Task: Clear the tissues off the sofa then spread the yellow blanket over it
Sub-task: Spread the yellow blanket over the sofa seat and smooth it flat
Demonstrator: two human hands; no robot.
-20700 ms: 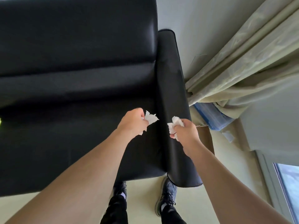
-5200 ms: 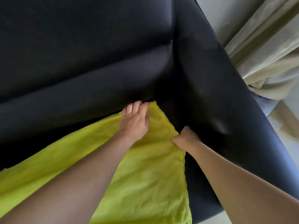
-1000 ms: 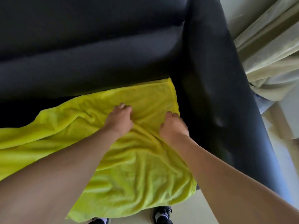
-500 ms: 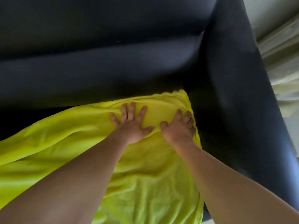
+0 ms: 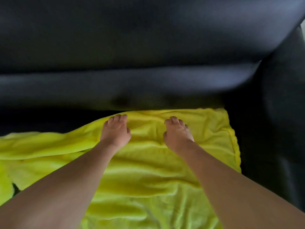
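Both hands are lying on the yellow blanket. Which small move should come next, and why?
Probably slide the left hand leftward to flatten the yellow blanket: it is wrinkled there, and the sofa seat beyond it is uncovered, while the right hand side already reaches the armrest.

Two bare forearms entered from the bottom edge, with no sleeve, watch, bracelet or ring visible on either. The person's bare left hand (image 5: 115, 132) and bare right hand (image 5: 177, 134) wore no gloves. The fingernails looked short and unpainted, though blur softened the finer detail.
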